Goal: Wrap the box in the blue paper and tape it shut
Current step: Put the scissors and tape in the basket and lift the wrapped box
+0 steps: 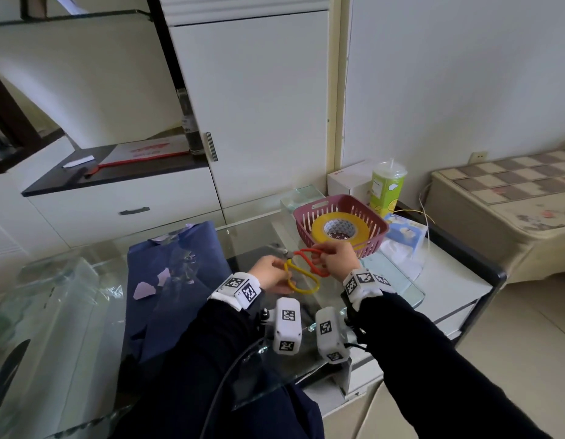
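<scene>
The blue paper (179, 289) lies spread on the glass table (68, 312) at the left, with pale purple scraps and shiny bits of clear tape on it. No box shows from under it. Just right of the paper, above the table, both hands hold a pair of scissors (306, 274) with one red and one yellow handle loop. My left hand (268, 272) grips the yellow loop and my right hand (338, 259) grips the red loop. The short blades point away to the left. A roll of yellow tape (339, 228) lies in a pink basket (374, 237) behind my right hand.
Behind the basket stand a green cup with a straw (385, 191) and a white carton (347, 182). A tissue pack (404, 232) lies to the basket's right. White cabinets (252, 122) rise behind the table. The table's near edge runs by my wrists.
</scene>
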The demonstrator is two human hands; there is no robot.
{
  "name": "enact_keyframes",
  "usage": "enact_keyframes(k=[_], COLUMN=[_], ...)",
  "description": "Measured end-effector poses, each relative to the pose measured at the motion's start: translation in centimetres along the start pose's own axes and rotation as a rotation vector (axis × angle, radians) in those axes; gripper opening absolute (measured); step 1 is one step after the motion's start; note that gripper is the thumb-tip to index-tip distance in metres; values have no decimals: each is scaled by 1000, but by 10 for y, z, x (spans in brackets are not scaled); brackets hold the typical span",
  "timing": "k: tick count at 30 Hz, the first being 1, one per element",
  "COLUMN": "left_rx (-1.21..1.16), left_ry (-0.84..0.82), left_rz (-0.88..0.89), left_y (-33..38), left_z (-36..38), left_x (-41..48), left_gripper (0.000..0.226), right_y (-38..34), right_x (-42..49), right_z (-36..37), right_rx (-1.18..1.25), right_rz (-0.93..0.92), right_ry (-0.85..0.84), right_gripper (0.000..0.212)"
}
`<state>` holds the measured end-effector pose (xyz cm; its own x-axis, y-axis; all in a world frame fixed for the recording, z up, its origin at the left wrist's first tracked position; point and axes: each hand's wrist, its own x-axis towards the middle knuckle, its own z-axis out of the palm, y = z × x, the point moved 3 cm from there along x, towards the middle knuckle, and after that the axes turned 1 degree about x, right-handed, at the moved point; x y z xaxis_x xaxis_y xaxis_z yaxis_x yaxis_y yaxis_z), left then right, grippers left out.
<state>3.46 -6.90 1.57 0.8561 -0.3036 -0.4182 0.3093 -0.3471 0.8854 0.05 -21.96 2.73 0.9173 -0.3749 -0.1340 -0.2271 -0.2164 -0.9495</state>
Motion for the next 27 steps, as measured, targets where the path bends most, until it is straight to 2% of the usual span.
enact_keyframes(k=[2, 4, 10, 13, 17, 23, 27], left_rx=[17, 15, -44, 53, 215, 558, 682], left_ry=[48, 92, 2, 50, 143, 123, 105], left_rz=[94, 154, 169, 188, 208, 168, 147], left_y=[11, 22, 40, 30, 21, 0, 5], left_z=[-19, -33, -51, -61, -77, -75, -68], left_x=[-1, 0, 2, 12, 21, 30, 31], left_gripper=[14, 31, 56, 60, 50, 46, 50], right_y=[-8, -16, -28, -24, -25, -14, -15], right_x=[9, 17, 38, 43, 39, 28, 30], right_z=[9, 14, 26, 44, 67, 87, 86], right_rx=[-7, -42, -40, -65, -222, -626, -693], right_rz=[-27, -52, -44, 3, -28, 25, 34], right_ry=[2, 21, 100, 80, 36, 7, -1], right_gripper=[34, 35, 38, 39, 40, 37, 32])
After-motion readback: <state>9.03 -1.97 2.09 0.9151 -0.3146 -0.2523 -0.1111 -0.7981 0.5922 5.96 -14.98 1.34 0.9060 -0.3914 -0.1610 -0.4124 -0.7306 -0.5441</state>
